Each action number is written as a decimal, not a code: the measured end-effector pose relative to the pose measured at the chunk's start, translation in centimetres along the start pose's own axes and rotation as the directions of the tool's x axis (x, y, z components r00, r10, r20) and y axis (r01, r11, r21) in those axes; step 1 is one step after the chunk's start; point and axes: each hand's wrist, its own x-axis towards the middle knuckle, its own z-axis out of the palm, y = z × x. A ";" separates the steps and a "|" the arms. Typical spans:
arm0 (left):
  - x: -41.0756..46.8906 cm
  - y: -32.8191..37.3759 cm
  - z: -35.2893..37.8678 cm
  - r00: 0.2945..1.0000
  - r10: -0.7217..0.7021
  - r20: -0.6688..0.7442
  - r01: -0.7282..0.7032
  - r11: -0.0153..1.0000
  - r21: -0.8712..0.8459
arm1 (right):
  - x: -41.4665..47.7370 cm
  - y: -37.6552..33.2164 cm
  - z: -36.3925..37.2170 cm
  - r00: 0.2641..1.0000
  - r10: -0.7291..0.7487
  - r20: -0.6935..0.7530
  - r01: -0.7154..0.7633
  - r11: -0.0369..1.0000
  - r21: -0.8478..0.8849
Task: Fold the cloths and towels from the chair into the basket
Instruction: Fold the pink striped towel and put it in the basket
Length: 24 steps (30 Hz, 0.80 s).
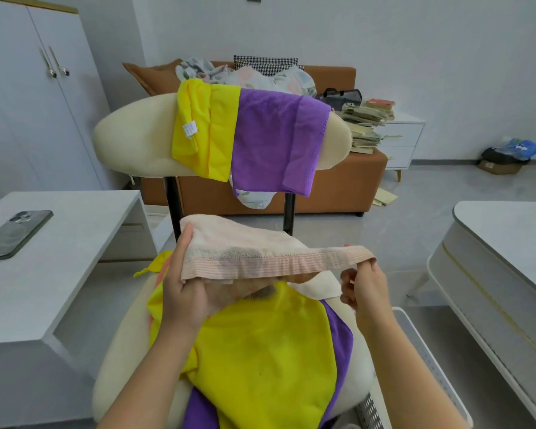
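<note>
- While the pale pink terry towel with a ribbed striped border (245,252) is stretched between both hands, the step in hand looks like the first fold of this towel, and that fold is not yet closed.
- The left hand (183,289) grips the towel's left end, thumb over the top edge and fingers curled beneath the hanging cloth.
- The right hand (364,292) pinches the right end of the striped border between thumb and fingertips; its other fingers are curled in.
- The towel is held in the air over the seat of the cream padded chair (121,134), above a bright yellow microfibre cloth (260,342) that lies on a purple microfibre cloth (342,335). I cannot tell whether the towel's lower part touches the yellow one.
- A second yellow cloth (201,131) and a second purple cloth (276,140) are draped over the backrest, so most of the task seems still to be done.
- The white perforated basket (415,345) stands just beside the chair on the person's right; its inside is hardly shown.
- The next move probably calls for bringing the two ends together with the edges matched. The towel would then be halved again and carried right into the basket.
</note>
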 end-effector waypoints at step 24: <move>2.6 12.9 0.6 0.960 0.280 0.014 -0.263 0.919 -0.293 | -8.1 -12.2 3.0 0.835 -0.513 0.201 0.267 0.695 0.667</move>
